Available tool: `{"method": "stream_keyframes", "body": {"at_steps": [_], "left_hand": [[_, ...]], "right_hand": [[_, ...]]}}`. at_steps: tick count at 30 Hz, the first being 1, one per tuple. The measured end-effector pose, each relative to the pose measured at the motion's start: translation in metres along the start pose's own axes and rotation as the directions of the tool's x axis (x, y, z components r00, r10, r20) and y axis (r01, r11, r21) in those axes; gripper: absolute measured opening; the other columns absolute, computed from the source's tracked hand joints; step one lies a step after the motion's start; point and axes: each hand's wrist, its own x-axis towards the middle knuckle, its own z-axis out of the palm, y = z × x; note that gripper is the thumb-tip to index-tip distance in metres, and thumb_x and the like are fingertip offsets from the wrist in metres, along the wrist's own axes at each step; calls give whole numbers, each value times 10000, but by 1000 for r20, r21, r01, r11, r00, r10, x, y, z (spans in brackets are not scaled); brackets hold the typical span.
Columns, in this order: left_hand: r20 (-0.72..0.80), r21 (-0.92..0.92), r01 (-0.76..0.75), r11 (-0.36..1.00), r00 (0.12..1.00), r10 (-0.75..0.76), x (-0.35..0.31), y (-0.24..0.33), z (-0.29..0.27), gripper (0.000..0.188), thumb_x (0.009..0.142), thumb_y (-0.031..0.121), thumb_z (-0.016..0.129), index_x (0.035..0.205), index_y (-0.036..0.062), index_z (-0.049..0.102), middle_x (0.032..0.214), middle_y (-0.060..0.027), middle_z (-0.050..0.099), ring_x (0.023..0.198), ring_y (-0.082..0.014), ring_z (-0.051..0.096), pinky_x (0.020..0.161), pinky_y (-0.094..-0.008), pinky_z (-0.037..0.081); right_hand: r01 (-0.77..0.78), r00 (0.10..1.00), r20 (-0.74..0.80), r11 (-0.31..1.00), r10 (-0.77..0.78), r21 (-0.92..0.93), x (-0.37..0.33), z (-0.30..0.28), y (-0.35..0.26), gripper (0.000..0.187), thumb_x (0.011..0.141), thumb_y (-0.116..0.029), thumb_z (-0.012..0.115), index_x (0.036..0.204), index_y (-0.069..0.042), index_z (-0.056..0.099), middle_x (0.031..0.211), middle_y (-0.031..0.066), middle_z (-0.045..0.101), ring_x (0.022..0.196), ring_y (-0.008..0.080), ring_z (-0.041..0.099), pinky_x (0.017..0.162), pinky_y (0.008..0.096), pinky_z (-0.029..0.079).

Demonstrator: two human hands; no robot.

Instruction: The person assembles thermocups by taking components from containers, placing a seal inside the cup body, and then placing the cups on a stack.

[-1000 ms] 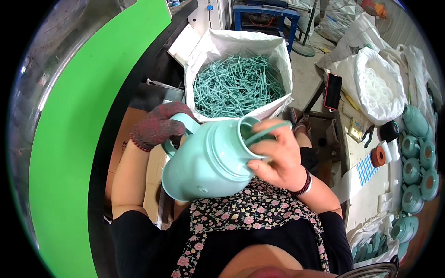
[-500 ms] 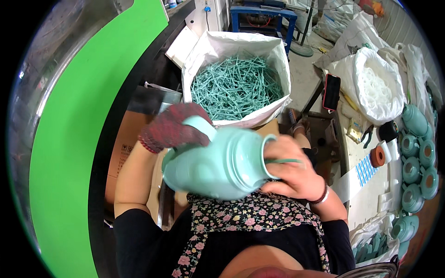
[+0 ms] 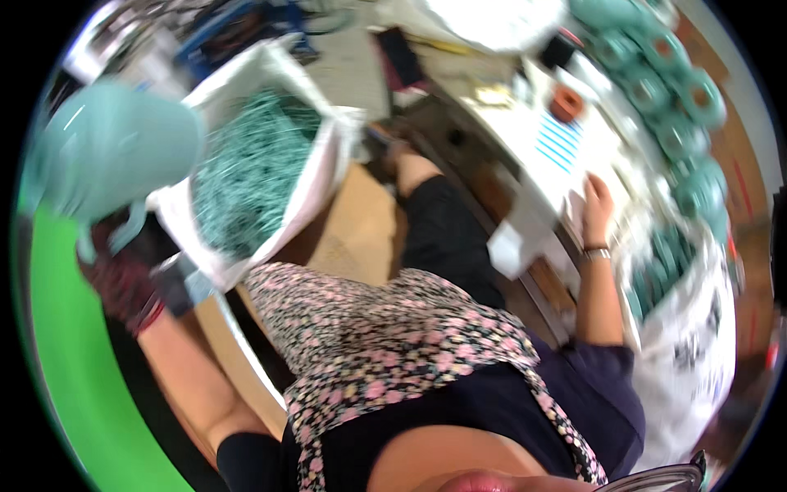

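On the far left, my left hand [image 3: 119, 275], in a dark red knit glove, is closed round the handle [image 3: 129, 228] of a teal plastic jug [image 3: 123, 148]. The jug is tilted on its side over the green surface, beside a white sack [image 3: 324, 164] of thin teal plastic sticks [image 3: 254, 176]. My bare right hand [image 3: 597, 205], a band at its wrist, is at the edge of the white worktable [image 3: 500, 123]. Next to it are a blue-striped sheet [image 3: 559, 141] and a bag of teal plastic pieces [image 3: 661, 266]. Motion blurs its fingers.
Several teal jugs [image 3: 682, 135] line the right side. On the worktable stands a roll of brown tape [image 3: 566, 103]. A dark phone [image 3: 399, 57] is at its far corner. Cardboard [image 3: 357, 225] lies between the sack and my leg.
My left hand has carried the jug far to the left. My right hand has left the jug's mouth and moved right to the worktable. The view has turned toward the right.
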Motion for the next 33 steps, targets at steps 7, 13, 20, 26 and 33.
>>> {"method": "stream_keyframes", "body": {"at_steps": [7,13,20,26,33], "left_hand": [[139,-696,356,623,919,-370,-16,-38,14,416,928,259,568,1191,-58,510,1074,-193,591,1097,-329,540,1057,-536,386],[675,-696,718,13,660,-330,-112,-7,67,409,938,324,548,1190,4,516,1110,-138,581,1101,-317,535,1005,-514,454],[515,-646,723,247,651,-558,-213,-29,73,350,958,304,549,1157,18,574,1132,-109,642,1056,-231,584,991,-360,444],[506,-637,768,-66,351,-788,-213,-25,67,424,944,372,556,1144,-1,531,1144,-170,607,1115,-307,566,906,-405,530],[532,-664,743,-85,389,-752,-225,-16,80,415,958,261,552,1263,-7,462,1247,-171,558,1151,-289,541,956,-429,501]], "right_hand": [[62,978,207,974,-16,-217,-8,-33,21,311,828,-200,685,1100,-52,655,1100,130,644,1087,268,562,921,356,457],[256,949,264,907,-171,-334,29,19,-7,328,814,-238,681,1094,-67,662,1117,134,638,1099,314,543,952,381,433],[328,938,275,791,-209,-517,36,64,-17,170,797,-211,640,900,-96,711,962,109,677,937,308,605,839,403,481],[250,938,249,968,-242,1,-22,76,-100,70,880,-42,604,920,-28,660,875,64,675,825,169,647,732,289,510],[-462,738,628,494,-247,737,-133,153,-243,144,893,-66,645,1020,-3,618,915,9,638,814,62,578,726,201,471]]}}
